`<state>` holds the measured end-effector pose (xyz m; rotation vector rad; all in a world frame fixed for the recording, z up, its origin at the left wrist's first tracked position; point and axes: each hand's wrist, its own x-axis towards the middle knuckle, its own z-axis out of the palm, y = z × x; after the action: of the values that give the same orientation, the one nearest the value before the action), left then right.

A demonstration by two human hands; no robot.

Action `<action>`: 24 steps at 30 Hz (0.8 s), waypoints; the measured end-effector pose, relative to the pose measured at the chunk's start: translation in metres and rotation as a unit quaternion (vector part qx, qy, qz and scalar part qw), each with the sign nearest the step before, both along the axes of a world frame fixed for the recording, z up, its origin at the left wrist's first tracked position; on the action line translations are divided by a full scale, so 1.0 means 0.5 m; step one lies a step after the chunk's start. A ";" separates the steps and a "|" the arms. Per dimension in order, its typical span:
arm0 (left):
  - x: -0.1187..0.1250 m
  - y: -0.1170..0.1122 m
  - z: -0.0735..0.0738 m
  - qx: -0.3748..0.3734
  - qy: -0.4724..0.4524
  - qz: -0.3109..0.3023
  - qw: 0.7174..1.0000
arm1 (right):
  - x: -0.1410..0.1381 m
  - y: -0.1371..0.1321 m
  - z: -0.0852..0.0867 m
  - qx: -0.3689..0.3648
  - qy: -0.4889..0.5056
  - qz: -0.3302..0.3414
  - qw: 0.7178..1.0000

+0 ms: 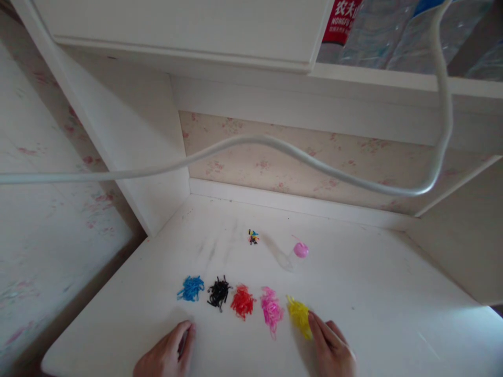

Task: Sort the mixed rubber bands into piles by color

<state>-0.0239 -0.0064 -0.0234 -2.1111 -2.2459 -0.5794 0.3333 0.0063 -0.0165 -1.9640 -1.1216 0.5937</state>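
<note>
Five small piles of tiny elastic bands lie in a row on the white desk [373, 293]: blue [190, 288], black [219, 292], red [242, 302], pink [271, 310] and yellow [299, 315]. My right hand [332, 348] lies flat with fingers stretched out, its fingertips touching the yellow pile. My left hand [168, 353] rests near the front edge below the blue pile, its fingers curled together with nothing visible in them. Behind the row sit a tiny mixed-colour cluster of bands [253, 237] and a clear small container with a pink lid [301, 250].
A white cable [275, 146] sags across the view above the desk. A white side panel [129, 136] rises at the left, another at the right. A shelf above holds water bottles [377, 31]. Floral wallpaper covers the back.
</note>
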 end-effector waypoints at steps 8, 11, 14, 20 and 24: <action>0.003 -0.001 -0.008 -0.017 0.026 0.014 0.999 | 0.004 0.003 -0.009 0.014 0.022 0.023 0.999; 0.001 -0.001 -0.012 -0.020 0.021 0.017 0.999 | 0.007 0.000 -0.009 0.013 0.036 0.015 0.999; 0.004 -0.002 -0.005 -0.022 0.024 0.020 0.999 | 0.008 -0.001 -0.001 0.020 0.049 0.003 0.999; 0.017 -0.006 0.019 -0.030 0.037 0.021 0.999 | 0.001 -0.003 0.017 0.050 0.048 -0.003 0.998; 0.019 -0.009 0.022 -0.031 0.041 0.028 0.998 | -0.003 -0.007 0.018 0.054 0.037 -0.004 0.998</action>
<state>-0.0142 -0.0106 -0.0122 -2.0511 -2.2992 -0.4186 0.3318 0.0027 -0.0073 -1.8404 -1.0768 0.5843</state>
